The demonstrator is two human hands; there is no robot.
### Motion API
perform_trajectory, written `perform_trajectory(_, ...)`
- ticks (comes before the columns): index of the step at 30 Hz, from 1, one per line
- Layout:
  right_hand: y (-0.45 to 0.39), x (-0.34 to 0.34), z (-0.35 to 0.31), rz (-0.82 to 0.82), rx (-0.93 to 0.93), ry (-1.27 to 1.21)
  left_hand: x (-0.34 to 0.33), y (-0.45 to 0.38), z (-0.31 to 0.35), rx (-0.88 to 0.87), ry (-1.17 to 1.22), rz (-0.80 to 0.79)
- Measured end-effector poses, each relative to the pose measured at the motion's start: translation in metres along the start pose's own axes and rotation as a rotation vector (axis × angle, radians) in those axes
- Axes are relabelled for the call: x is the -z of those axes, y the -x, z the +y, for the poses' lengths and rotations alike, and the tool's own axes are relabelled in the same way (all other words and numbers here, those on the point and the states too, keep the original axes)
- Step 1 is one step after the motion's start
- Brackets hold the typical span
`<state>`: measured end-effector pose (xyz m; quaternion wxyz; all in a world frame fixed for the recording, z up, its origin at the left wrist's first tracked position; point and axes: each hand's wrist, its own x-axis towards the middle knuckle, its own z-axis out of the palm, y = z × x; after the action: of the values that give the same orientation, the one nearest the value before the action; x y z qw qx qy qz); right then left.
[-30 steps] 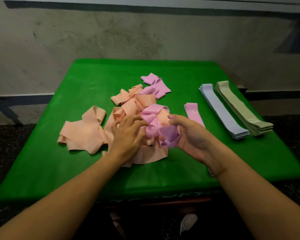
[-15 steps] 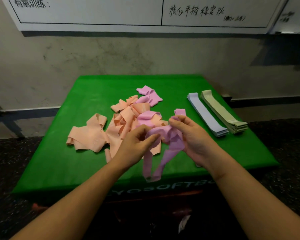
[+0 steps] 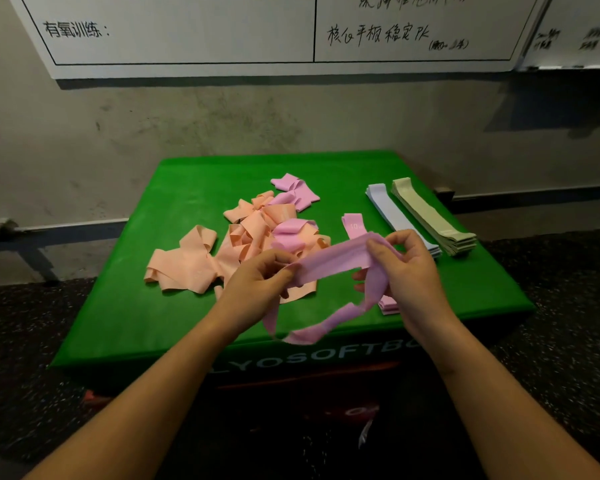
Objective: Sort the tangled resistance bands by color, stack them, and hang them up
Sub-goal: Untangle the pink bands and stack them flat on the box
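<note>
Both hands hold one pink band [image 3: 336,259] stretched above the near part of the green table [image 3: 136,306]. My left hand [image 3: 257,284] pinches its left end and my right hand [image 3: 404,268] grips its right end, while the loop's slack hangs down toward the table's front edge. Behind them lies a tangled pile of peach bands [image 3: 201,263] mixed with pink bands [image 3: 295,192]. A flat pink stack [image 3: 354,226] lies partly hidden behind my right hand.
At the table's right side lie a neat blue stack [image 3: 388,211] and a green stack [image 3: 430,220], side by side. A whiteboard [image 3: 187,32] hangs on the grey wall behind. Dark speckled floor surrounds the table.
The pink band has come free of the pile and is now pulled out between both hands, which have moved apart. The camera view has tilted up.
</note>
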<state>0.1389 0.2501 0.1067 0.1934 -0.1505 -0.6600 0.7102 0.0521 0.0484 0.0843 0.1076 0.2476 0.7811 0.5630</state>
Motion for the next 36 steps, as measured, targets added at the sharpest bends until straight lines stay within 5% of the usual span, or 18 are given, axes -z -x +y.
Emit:
perform_trajectory(10,0.021,0.008,0.026,-0.135,0.052,0.348,-0.008,0.021,0.006,0.030,0.131,0.239)
perform_trajectory(20,0.028,-0.025,0.021,-0.314,0.191,0.229,-0.029,0.025,0.021,-0.139,-0.039,0.219)
perform_trajectory(25,0.032,-0.026,0.022,-0.242,0.265,0.195,-0.031,0.032,0.017,-0.216,-0.077,0.182)
perform_trajectory(36,0.033,-0.021,0.020,-0.198,0.236,0.107,-0.032,0.040,0.008,0.032,0.220,0.101)
